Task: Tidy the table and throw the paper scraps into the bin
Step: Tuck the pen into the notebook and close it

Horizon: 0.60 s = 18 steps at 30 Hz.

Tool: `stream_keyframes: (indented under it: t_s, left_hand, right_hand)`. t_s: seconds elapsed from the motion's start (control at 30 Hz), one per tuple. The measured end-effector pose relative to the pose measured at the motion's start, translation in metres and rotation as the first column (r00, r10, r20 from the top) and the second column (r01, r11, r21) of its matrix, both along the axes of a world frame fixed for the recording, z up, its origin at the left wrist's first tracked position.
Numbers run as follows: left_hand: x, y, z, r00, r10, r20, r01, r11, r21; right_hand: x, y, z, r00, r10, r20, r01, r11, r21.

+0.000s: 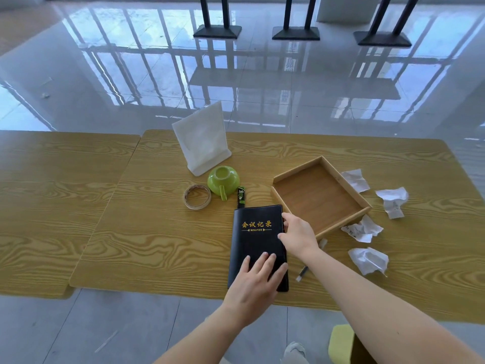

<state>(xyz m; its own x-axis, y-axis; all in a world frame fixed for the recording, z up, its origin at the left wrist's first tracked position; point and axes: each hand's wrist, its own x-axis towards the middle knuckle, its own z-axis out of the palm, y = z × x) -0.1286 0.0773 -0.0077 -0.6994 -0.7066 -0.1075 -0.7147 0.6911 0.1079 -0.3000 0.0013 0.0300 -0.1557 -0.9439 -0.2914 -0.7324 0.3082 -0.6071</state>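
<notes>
A black notebook with gold lettering lies closed on the wooden table, near its front edge. My left hand rests flat on the notebook's lower cover, fingers spread. My right hand grips the notebook's right edge, next to the corner of an empty wooden tray. Several crumpled paper scraps lie to the right of the tray: one behind it, one far right, one at its front corner, one nearest me.
An upturned green cup, a tape roll, a small green-black packet and a white stand sit behind the notebook. A pen lies under my right forearm. A yellow-green object shows on the floor at bottom right.
</notes>
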Motion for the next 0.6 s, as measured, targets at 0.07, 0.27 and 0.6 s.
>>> stream_keyframes:
  t_s: [0.07, 0.27, 0.6]
  left_hand:
    - [0.006, 0.001, -0.002, 0.999, 0.025, 0.042, -0.026, 0.999, 0.037]
    - [0.020, 0.004, -0.012, 0.996, 0.049, 0.080, -0.057, 0.993, 0.105]
    - [0.000, -0.009, -0.004, 0.979, 0.202, -0.004, -0.199, 0.966, 0.163]
  right_hand:
    - [0.000, 0.001, -0.007, 0.999, 0.028, -0.022, -0.027, 0.998, 0.056]
    - [0.001, 0.013, -0.024, 0.997, 0.040, -0.071, -0.030, 0.990, 0.140]
    - [-0.039, 0.057, -0.028, 0.956, -0.288, -0.059, 0.285, 0.957, -0.061]
